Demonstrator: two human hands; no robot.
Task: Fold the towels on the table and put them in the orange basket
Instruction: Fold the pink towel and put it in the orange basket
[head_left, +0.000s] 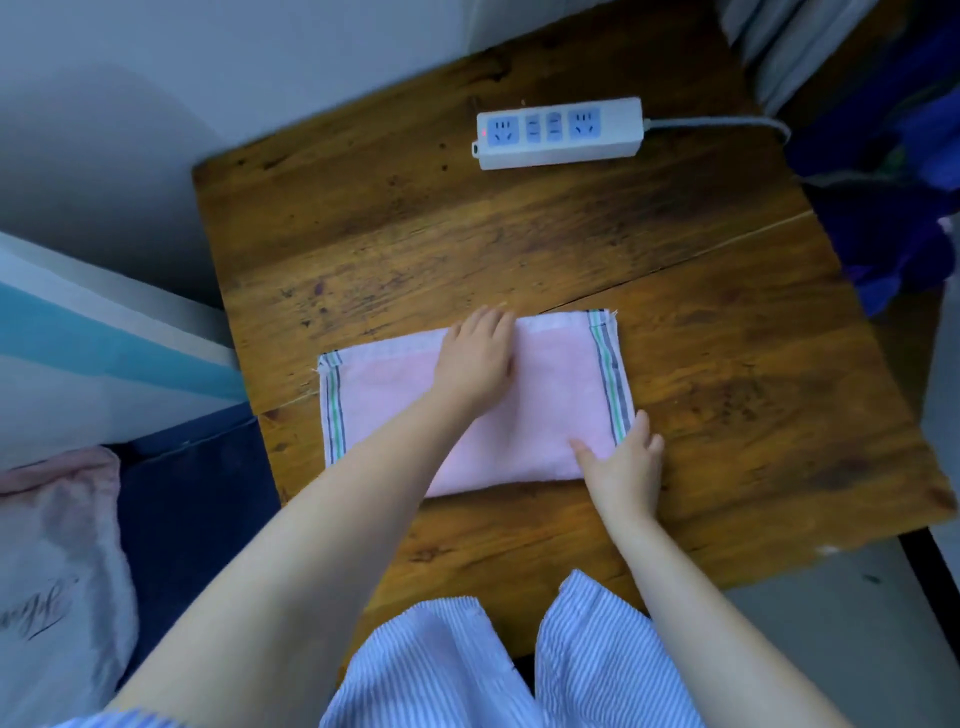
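head cam, both hands flat on pink towel (540, 410), left hand (475, 358), right hand (626, 460)

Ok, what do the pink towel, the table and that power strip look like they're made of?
Pink towel: soft woven cloth, probably cotton terry, matte, with stitched stripe bands at both ends. Table: wood, brown with visible grain and dark knots, slightly glossy. Power strip: smooth white moulded plastic, blue socket faces.
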